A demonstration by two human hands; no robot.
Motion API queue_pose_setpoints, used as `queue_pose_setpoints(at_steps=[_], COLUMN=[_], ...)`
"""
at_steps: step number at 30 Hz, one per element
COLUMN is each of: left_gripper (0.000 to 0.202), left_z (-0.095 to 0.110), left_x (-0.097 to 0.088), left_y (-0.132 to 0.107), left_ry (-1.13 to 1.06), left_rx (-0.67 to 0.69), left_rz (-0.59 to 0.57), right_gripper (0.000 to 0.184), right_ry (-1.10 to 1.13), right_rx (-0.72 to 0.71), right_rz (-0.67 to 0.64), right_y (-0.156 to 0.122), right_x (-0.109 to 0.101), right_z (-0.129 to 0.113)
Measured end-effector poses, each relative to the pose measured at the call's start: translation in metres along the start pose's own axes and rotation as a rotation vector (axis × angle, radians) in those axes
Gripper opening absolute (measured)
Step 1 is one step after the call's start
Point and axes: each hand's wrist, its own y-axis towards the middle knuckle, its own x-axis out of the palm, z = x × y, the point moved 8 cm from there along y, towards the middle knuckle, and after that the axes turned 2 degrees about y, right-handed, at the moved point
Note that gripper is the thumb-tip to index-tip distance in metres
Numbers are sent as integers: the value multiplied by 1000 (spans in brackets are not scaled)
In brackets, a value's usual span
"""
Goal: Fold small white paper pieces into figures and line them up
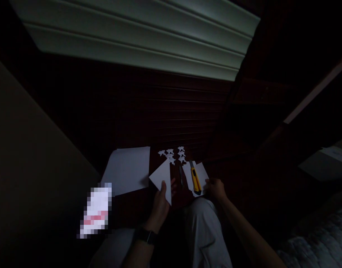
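My left hand (160,204) grips a folded white paper triangle (162,173), thumb on top and fingers behind. At the right edge of some white paper pieces (202,172), my right hand (217,189) has its fingertips closed on the paper's edge. Across those pieces lies a yellow-and-black utility knife (196,179), its blade end pointing away from me. A slim dark tool (181,175), too dim to identify, rests between the triangle and the knife. Beyond them lie several small white paper cutouts (181,153) in two groups.
A stack of large white sheets (128,167) covers the left of the dark table. Further left is a blurred white item with a red band (96,210). My knees (203,223) are under the near edge. Slatted panels (148,41) rise behind the table.
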Motion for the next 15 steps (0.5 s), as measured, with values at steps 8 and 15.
queue_pose_setpoints(at_steps=[8, 15], left_gripper=[45, 43], left_z=[-54, -73], left_x=[67, 68], left_y=[31, 44], left_ry=[-31, -96], left_rx=[-160, -187], left_rz=[-244, -169], right_gripper=[34, 37], right_ry=[84, 186], right_rx=[-63, -98], right_rz=[10, -5], right_y=[3, -2], right_x=[4, 11], right_z=[-7, -13])
